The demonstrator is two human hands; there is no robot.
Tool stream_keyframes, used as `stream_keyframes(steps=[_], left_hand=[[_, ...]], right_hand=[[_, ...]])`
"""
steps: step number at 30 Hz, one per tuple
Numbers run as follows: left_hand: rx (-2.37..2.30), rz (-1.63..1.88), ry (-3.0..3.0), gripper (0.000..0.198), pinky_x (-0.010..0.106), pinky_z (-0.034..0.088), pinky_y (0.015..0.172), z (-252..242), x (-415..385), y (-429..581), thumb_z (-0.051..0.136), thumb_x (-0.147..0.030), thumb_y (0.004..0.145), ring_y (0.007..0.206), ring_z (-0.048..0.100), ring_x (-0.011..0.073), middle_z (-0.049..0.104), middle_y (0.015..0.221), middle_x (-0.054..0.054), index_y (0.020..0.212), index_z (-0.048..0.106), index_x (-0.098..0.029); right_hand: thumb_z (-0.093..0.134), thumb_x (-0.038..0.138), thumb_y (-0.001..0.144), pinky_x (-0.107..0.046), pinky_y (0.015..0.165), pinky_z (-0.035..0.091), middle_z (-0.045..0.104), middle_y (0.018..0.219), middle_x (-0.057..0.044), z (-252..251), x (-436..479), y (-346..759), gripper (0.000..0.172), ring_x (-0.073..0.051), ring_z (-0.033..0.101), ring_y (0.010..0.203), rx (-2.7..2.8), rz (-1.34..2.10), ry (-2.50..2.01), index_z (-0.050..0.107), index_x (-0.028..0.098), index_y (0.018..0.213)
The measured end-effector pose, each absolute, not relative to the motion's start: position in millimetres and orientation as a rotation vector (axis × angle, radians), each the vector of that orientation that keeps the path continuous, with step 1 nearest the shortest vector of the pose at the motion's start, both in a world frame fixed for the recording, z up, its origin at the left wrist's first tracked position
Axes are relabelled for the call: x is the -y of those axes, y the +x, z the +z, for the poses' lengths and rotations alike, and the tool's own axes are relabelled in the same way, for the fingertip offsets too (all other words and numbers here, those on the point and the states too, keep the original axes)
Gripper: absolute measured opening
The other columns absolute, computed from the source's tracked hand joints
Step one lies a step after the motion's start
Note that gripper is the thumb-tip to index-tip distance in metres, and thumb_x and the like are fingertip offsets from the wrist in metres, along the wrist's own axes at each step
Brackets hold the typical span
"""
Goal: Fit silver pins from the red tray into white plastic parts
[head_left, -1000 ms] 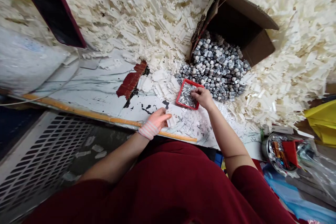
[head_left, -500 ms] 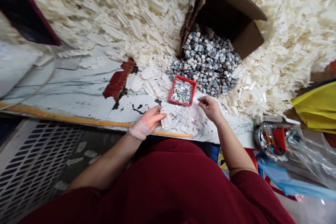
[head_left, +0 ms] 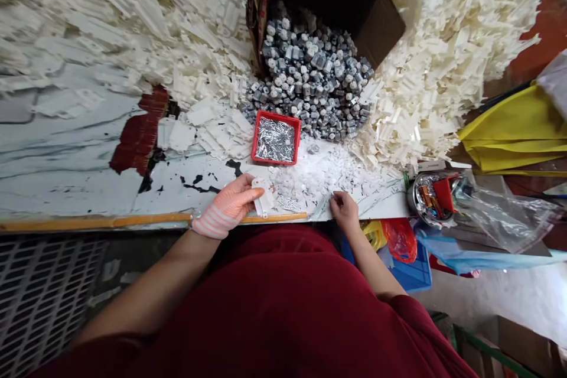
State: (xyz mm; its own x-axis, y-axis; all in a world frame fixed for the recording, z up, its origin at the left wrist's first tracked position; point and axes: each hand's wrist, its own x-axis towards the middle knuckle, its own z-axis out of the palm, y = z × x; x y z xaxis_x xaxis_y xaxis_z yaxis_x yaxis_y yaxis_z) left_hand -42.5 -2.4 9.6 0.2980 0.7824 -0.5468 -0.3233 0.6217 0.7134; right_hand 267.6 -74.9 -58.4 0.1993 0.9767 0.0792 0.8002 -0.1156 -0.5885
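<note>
The left hand [head_left: 228, 207], wearing a pink-and-white striped wrist wrap, is half closed with its fingers pinching a flat cream-white plastic part [head_left: 264, 198] just above the table edge, while the right hand [head_left: 343, 212] is curled with its fingertips down at that edge, and whether it has hold of anything tiny cannot be told. A firm pinch, kept low, looks best for so thin a part. Nearby on the white marble-patterned table [head_left: 66, 189] lie loose silver pins [head_left: 290, 204], a red square tray of silver pins [head_left: 275, 115], a heap of grey hex nuts [head_left: 308, 77] spilling from a brown cardboard box [head_left: 378, 29], and banks of cream plastic parts [head_left: 443, 71].
</note>
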Motion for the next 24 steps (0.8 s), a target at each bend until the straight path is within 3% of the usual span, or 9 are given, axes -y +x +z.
stream_keyframes(steps=[7,11,19,24], left_hand=[[-1.03,0.78,0.544,0.04,0.029,0.054,0.065,6.2,6.3,-45.0,0.076,-0.031,0.06,0.075,0.065,0.019,0.068,0.082,0.002,0.09,0.053,-0.017],[-1.019,0.775,0.539,0.043,0.029,0.054,0.065,5.1,6.0,-43.7,0.077,-0.03,0.06,0.076,0.066,0.0196,0.069,0.084,0.003,0.093,0.053,-0.016],[-1.039,0.769,0.541,0.04,0.03,0.054,0.066,7.9,5.8,-45.6,0.076,-0.029,0.061,0.083,0.068,0.0234,0.071,0.084,0.004,0.091,0.053,-0.016],[-1.044,0.767,0.533,0.04,0.031,0.055,0.066,5.7,4.5,-44.9,0.077,-0.03,0.06,0.084,0.069,0.0251,0.07,0.083,0.004,0.091,0.054,-0.017]], right_hand=[[0.062,0.043,0.073,-0.035,0.076,0.054,0.071,0.081,-0.005,-54.7,70.6,274.1,0.033,-0.019,0.066,0.073,1.272,0.697,-1.983,0.064,0.019,0.096],[0.069,0.046,0.065,-0.033,0.069,0.054,0.069,0.073,-0.003,-53.1,64.9,283.9,0.042,-0.019,0.064,0.068,1.097,0.919,-1.934,0.062,0.019,0.095],[0.055,0.039,0.081,-0.035,0.076,0.051,0.069,0.085,-0.007,-56.0,77.5,275.0,0.023,-0.02,0.063,0.077,1.521,0.467,-2.042,0.065,0.02,0.091],[0.057,0.037,0.079,-0.033,0.074,0.052,0.069,0.082,-0.006,-50.8,76.9,277.2,0.024,-0.018,0.063,0.074,1.418,0.601,-2.055,0.064,0.019,0.093]])
